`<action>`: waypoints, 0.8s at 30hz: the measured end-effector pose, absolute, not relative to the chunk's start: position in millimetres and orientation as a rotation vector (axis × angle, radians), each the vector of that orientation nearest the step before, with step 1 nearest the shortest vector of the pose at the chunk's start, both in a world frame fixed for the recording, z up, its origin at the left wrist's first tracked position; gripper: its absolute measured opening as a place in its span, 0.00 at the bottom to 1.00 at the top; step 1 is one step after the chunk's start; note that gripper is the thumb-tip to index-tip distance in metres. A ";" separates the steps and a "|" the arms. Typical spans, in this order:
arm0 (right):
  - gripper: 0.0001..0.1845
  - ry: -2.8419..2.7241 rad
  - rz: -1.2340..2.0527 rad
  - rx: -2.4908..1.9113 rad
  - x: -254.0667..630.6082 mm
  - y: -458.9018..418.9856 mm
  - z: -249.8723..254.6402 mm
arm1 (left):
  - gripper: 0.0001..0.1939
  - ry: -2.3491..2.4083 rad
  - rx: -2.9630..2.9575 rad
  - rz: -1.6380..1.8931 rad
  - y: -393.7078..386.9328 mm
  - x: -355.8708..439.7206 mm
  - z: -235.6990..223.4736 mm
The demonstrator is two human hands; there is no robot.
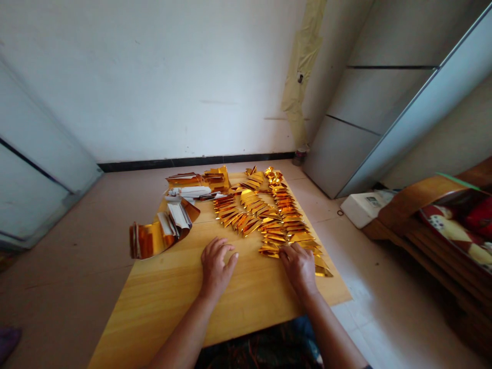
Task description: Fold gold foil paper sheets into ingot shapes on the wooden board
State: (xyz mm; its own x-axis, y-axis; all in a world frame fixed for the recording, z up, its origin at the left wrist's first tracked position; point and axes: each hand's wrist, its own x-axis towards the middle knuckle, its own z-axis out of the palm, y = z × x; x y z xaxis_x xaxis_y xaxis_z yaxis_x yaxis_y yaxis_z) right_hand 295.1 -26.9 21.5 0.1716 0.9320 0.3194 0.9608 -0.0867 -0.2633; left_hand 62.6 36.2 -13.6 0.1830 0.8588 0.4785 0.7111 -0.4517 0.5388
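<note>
Over at the left of the frame, a curled gold foil strip (154,241) lies at the edge of the wooden counter (172,292). At lower centre, the left hand (217,266) rests spread on the wood, while the right hand (299,267), fingers loosely curled, touches the rows of folded gold foil triangles (277,220) running toward upper centre.

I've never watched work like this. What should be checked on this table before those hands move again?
1. The left hand is free of foil: ok, it rests on the bare wooden tabletop.
2. The right hand is free of foil: not ok, its fingers touch the folded gold foil pieces.
3. The right hand has a firm grip: cannot tell.
4. The curled gold foil strip is fully on the table: not ok, it overhangs the left edge.
</note>
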 end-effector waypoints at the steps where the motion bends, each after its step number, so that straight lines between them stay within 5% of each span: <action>1: 0.10 -1.786 -0.098 -2.070 296.6 -26.7 21.4 | 0.07 1.519 2.260 1.123 36.1 62.4 -13.5; 24: 0.11 -1.757 -0.183 -2.217 300.9 -22.7 21.8 | 0.06 1.511 2.254 1.139 35.2 61.7 -12.6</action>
